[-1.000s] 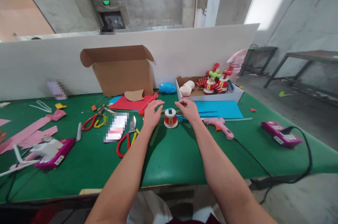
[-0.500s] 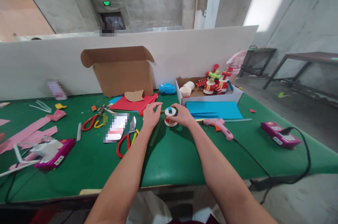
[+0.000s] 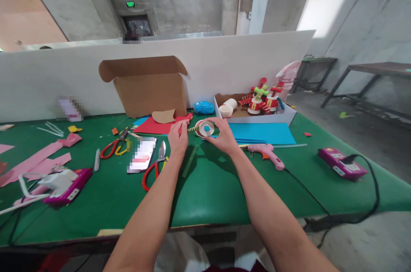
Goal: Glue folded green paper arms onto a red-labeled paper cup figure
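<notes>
Holding a small red-and-white paper cup with a blue patch on its end point(image 3: 204, 128) clear of the green-covered bench point(image 3: 208, 190), tipped so the blue end faces the camera. Right hand point(image 3: 224, 138) is curled round the cup's right side, fingers and thumb closed on it. Left hand point(image 3: 177, 140) pinches the left end of a thin yellow-and-dark striped twisted stem point(image 3: 192, 129), which runs to the cup's left wall. Whether it is fixed there I cannot tell.

The cup hangs over the far middle of the bench, between the red paper sheets point(image 3: 160, 126) and the blue paper sheets point(image 3: 261, 133). A pink glue gun point(image 3: 266, 152) lies just right of the right wrist.

Judgement: the step in hand looks like setting the stem against the cup's side. The next move calls for a steady cup and a firm pinch, the stem being thin and likely springy.
</notes>
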{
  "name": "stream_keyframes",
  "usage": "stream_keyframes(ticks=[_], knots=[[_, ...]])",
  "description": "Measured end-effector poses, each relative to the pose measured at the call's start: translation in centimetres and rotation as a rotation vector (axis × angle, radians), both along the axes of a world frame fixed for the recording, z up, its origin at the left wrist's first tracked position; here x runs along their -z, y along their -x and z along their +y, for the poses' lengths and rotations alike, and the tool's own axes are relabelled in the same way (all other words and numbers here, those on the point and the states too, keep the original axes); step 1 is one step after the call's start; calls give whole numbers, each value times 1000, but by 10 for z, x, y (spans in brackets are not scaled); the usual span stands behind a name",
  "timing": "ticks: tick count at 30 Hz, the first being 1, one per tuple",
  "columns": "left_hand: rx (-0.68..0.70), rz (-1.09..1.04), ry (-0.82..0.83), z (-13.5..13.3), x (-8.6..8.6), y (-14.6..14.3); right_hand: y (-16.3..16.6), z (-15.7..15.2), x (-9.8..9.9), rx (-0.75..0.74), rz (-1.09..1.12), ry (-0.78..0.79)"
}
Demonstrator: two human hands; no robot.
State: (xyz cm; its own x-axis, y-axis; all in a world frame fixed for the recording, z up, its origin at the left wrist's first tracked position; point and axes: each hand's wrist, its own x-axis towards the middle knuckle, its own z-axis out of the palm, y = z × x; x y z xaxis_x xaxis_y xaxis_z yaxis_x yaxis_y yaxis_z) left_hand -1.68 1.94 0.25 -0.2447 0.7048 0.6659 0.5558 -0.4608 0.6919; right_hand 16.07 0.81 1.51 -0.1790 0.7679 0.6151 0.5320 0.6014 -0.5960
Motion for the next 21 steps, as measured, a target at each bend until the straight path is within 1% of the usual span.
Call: stream_keyframes(ticks=[4, 8, 11, 13, 17, 19, 21], knots=[[-14, -82, -46, 1, 1, 3, -1, 1, 1, 95, 11, 44], [-13, -150, -48, 5, 4, 7, -1, 2, 4, 118, -60, -9], [-5, -171, -22, 7, 6, 7, -1, 2, 5, 156, -114, 17], [10, -182, -17, 7, 6, 6, -2, 2, 5, 147, -105, 16], [26, -151, -19, 1, 1, 4, -1, -1, 2, 131, -87, 6], [21, -96, -20, -3, -2, 2, 1, -3, 1, 139, -88, 49], [18, -19, -37, -6, -6, 1, 3, -4, 2, 137, -106, 127]])
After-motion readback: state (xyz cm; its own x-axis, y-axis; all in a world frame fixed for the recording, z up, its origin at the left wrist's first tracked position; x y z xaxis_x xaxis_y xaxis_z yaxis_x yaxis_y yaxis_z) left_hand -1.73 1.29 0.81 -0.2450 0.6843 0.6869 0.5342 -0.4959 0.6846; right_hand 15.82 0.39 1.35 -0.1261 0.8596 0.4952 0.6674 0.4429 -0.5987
